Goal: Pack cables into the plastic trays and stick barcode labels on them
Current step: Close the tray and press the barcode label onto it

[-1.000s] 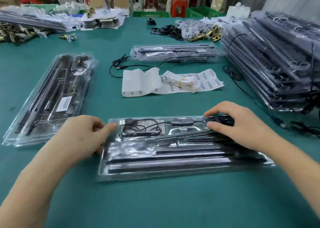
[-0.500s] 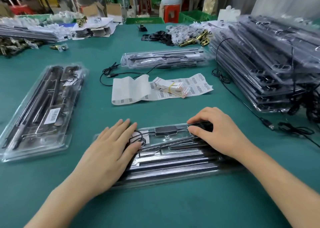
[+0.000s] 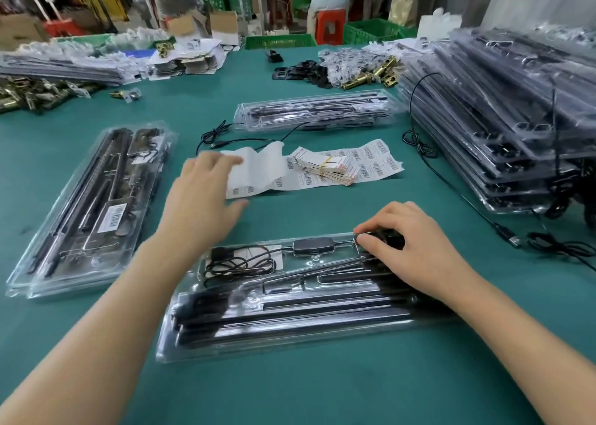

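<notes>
Centrally, a clear plastic tray (image 3: 258, 348) is shown lying crosswise on the green desk (image 3: 322, 392), close to the person, with long black bars (image 3: 290, 324) filling its near half and a coiled black cable (image 3: 240, 265) seated in its far-left compartment. From the coil, the cable is led to a black inline box (image 3: 312, 246) at the middle of the tray's far edge. The right hand (image 3: 419, 253) is laid over the tray's far-right corner, its grip curled closed on a black end piece (image 3: 392, 239) there. The left hand (image 3: 206, 195) is held beyond the tray with its grip apart and fingers spread, the fingertips overlapping the left edge of a white backing sheet (image 3: 258, 169); whether the sheet is touched cannot be told. Sheets of barcode labels (image 3: 377, 163) are spread to the right of that backing sheet, and a banded bundle of labels (image 3: 325, 171) is set on top of them. At the left, a low stack of packed trays (image 3: 87, 211) is seen, the top 1 marked with a barcode sticker (image 3: 115, 217). 1 more packed tray (image 3: 316, 111) is placed beyond the label sheets. A tall pile of trays (image 3: 500, 118) is stacked at the right, and a loose cable is trailed from it onto the desk, ending in a USB plug (image 3: 511, 238). Brass hardware (image 3: 371, 76) is heaped at the far side.
</notes>
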Demonstrator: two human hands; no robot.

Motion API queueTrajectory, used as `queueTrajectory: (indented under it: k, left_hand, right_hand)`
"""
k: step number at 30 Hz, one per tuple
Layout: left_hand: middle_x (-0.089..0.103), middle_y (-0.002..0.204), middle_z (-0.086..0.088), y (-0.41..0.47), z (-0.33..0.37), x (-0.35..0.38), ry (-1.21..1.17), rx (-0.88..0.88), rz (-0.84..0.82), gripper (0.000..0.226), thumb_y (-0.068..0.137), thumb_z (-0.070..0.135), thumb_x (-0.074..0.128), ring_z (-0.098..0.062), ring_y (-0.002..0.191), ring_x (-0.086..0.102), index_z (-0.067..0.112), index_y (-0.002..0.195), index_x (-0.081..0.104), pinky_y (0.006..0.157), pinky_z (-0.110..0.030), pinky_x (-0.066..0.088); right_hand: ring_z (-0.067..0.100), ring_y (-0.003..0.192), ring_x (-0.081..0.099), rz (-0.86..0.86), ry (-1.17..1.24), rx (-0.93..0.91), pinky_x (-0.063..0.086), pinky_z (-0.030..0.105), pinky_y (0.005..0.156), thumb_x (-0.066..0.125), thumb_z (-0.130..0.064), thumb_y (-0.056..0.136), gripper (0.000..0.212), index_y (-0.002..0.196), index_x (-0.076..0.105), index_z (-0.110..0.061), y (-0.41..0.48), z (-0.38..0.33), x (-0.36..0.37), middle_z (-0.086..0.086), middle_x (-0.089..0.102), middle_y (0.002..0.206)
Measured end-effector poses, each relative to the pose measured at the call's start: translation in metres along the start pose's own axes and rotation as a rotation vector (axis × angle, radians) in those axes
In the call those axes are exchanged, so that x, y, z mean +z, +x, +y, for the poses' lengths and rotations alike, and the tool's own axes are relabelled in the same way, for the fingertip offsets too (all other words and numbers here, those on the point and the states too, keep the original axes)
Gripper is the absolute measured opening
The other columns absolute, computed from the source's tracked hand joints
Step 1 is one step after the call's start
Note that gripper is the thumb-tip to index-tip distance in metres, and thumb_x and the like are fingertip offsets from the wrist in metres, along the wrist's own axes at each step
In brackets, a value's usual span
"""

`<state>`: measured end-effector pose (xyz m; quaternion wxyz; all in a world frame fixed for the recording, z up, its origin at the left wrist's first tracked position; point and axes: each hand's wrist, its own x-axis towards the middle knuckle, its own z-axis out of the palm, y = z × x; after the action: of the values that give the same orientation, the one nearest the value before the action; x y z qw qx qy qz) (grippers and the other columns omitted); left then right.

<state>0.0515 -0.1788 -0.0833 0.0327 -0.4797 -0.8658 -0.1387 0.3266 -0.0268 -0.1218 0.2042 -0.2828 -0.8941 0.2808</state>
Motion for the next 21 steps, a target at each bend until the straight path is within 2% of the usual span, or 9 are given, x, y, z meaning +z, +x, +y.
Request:
queueTrajectory:
  k: [2, 5, 9, 11, 13, 14, 16, 18, 21]
  left_hand:
    - [0.039, 0.153, -0.014, 0.025, -0.002, 0.009, -0.013, -0.057, -0.029, 0.079, 0.088, 0.033, 0.075, -0.039, 0.137, 0.04, 0.022, 0.155, 0.034, 0.11, -0.052, 0.039]
    - [0.043, 0.151, -0.016, 0.044, -0.004, 0.027, -0.014, -0.126, -0.118, 0.076, 0.091, 0.034, 0.066, -0.043, 0.127, 0.051, 0.024, 0.157, 0.028, 0.099, -0.051, 0.047]
    - [0.063, 0.119, -0.025, 0.05, -0.013, 0.037, 0.026, -0.192, 0.044, 0.053, 0.094, 0.027, 0.058, -0.047, 0.103, 0.06, 0.008, 0.141, 0.043, 0.076, -0.045, 0.044]
    - [0.066, 0.106, -0.027, 0.05, -0.019, 0.035, -0.043, -0.229, 0.154, 0.039, 0.097, 0.026, 0.055, -0.048, 0.095, 0.061, 0.005, 0.13, 0.052, 0.072, -0.042, 0.043]
    - [0.068, 0.097, -0.02, 0.048, -0.026, 0.03, -0.201, -0.276, 0.214, 0.028, 0.099, 0.026, 0.051, -0.04, 0.085, 0.062, 0.008, 0.117, 0.062, 0.069, -0.036, 0.043]
    - [0.068, 0.091, -0.015, 0.046, -0.028, 0.029, -0.297, -0.311, 0.227, 0.022, 0.099, 0.025, 0.05, -0.032, 0.077, 0.062, 0.01, 0.104, 0.066, 0.064, -0.033, 0.044]
    - [0.072, 0.087, -0.008, 0.04, -0.034, 0.028, -0.574, -0.41, 0.237, 0.019, 0.096, 0.018, 0.05, -0.023, 0.07, 0.069, 0.012, 0.089, 0.067, 0.061, -0.038, 0.057]
    - [0.076, 0.096, -0.004, 0.034, -0.038, 0.032, -0.91, -0.502, 0.212, 0.02, 0.096, 0.01, 0.052, -0.017, 0.075, 0.076, 0.008, 0.104, 0.07, 0.066, -0.035, 0.064]
    - [0.076, 0.105, -0.006, 0.027, -0.041, 0.04, -1.209, -0.513, 0.181, 0.024, 0.097, 0.002, 0.058, -0.014, 0.084, 0.077, 0.003, 0.121, 0.064, 0.07, -0.023, 0.061]
  right_hand:
    - [0.006, 0.108, 0.049, 0.013, 0.007, -0.01, 0.043, 0.042, 0.101, 0.063, -0.048, 0.091, 0.021, 0.103, 0.077, -0.038, -0.001, 0.0, -0.001, -0.018, 0.062, 0.099]
    - [0.008, 0.111, 0.049, 0.071, -0.049, -0.063, 0.038, 0.04, 0.106, 0.062, -0.048, 0.093, 0.032, 0.122, 0.069, -0.037, -0.003, -0.002, -0.002, -0.017, 0.062, 0.101]
    - [0.005, 0.108, 0.049, 0.183, -0.136, -0.139, 0.033, 0.034, 0.104, 0.058, -0.05, 0.092, 0.033, 0.121, 0.065, -0.037, -0.003, -0.007, -0.003, -0.019, 0.06, 0.099]
    - [0.006, 0.107, 0.05, 0.201, -0.146, -0.153, 0.033, 0.034, 0.103, 0.06, -0.047, 0.092, 0.026, 0.114, 0.067, -0.034, 0.002, -0.011, -0.001, -0.019, 0.06, 0.097]
    - [0.007, 0.107, 0.05, 0.192, -0.156, -0.165, 0.034, 0.037, 0.104, 0.064, -0.043, 0.094, 0.02, 0.109, 0.069, -0.032, 0.01, -0.017, 0.003, -0.018, 0.061, 0.096]
    - [0.009, 0.107, 0.051, 0.186, -0.155, -0.173, 0.035, 0.038, 0.104, 0.065, -0.041, 0.093, 0.018, 0.108, 0.07, -0.031, 0.016, -0.022, 0.005, -0.017, 0.062, 0.095]
    - [0.012, 0.105, 0.052, 0.165, -0.16, -0.192, 0.035, 0.04, 0.104, 0.067, -0.04, 0.092, 0.018, 0.105, 0.072, -0.029, 0.03, -0.035, 0.012, -0.014, 0.063, 0.095]
    - [0.014, 0.105, 0.051, 0.124, -0.181, -0.215, 0.036, 0.041, 0.103, 0.066, -0.041, 0.093, 0.018, 0.104, 0.072, -0.029, 0.047, -0.051, 0.021, -0.012, 0.063, 0.095]
    - [0.014, 0.107, 0.051, 0.053, -0.221, -0.265, 0.037, 0.043, 0.102, 0.064, -0.042, 0.095, 0.019, 0.107, 0.071, -0.029, 0.074, -0.075, 0.04, -0.01, 0.065, 0.1]
